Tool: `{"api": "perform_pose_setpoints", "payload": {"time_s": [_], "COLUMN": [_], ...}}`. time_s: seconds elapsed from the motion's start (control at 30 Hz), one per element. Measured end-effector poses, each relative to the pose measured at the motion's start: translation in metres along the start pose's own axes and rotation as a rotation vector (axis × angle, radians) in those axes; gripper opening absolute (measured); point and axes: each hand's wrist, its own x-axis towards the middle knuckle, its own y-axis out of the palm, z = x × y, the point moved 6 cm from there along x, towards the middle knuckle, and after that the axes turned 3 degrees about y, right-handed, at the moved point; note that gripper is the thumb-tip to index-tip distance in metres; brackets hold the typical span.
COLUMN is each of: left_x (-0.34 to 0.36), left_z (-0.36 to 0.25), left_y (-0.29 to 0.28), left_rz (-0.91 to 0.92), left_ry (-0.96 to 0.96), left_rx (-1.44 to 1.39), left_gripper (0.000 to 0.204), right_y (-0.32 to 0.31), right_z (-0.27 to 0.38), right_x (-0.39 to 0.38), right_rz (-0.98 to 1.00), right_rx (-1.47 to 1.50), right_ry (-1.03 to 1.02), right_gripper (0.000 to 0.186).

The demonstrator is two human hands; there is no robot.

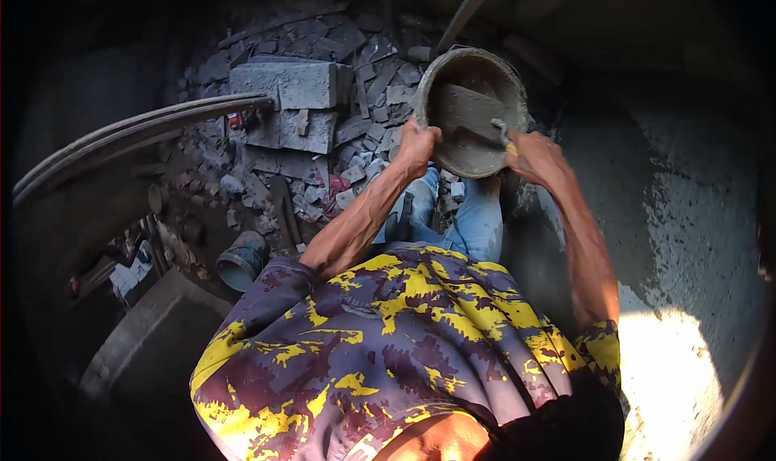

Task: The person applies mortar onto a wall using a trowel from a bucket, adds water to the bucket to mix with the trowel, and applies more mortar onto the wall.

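Near the top middle, a mortar-stained bucket (467,73) is tipped toward me, with grey material inside. My left hand (419,144) is closed on the bucket's left rim. My right hand (529,155), at the bucket's lower right, is closed round the pale handle of a trowel (499,126), whose metal neck reaches into the bucket; the blade is hard to tell apart from the grey contents. Below the bucket are my legs in blue jeans (477,218).
Broken rubble (375,97) covers the ground around stacked concrete blocks (283,85). A long curved-looking bar (129,130) crosses the left side. A smaller bucket (241,263) lies at lower left. A grey plastered wall (671,202) rises at the right.
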Motion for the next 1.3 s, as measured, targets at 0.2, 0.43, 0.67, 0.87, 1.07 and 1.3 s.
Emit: {"api": "perform_pose_setpoints", "payload": {"time_s": [0.2,0.43,0.67,0.87,1.07,1.3], "left_x": [0.014,0.025,0.017,0.04,0.043,0.112], "left_z": [-0.011,-0.013,-0.021,-0.011,-0.018,0.035], "left_y": [0.035,0.071,0.103,0.086,0.044,-0.033], "left_rz": [-0.022,0.07,0.183,0.163,-0.004,-0.115], "left_ry": [0.069,0.064,0.052,0.016,-0.016,0.093], "left_rx": [0.081,0.114,0.136,0.092,0.025,0.05], "left_gripper": [0.043,0.05,0.05,0.025,0.028,0.035], "right_y": [-0.057,-0.003,0.053,0.07,0.05,0.124], "right_z": [-0.043,-0.101,-0.111,-0.118,-0.083,-0.226], "right_x": [0.033,0.048,0.015,0.006,0.029,0.09], "right_rz": [-0.225,-0.062,-0.067,-0.029,-0.138,0.333], "right_rx": [-0.436,-0.214,0.47,1.043,0.814,2.074], "right_ry": [0.148,0.055,0.133,0.257,0.036,0.148], "right_gripper": [0.013,0.022,0.032,0.025,0.034,0.034]}}
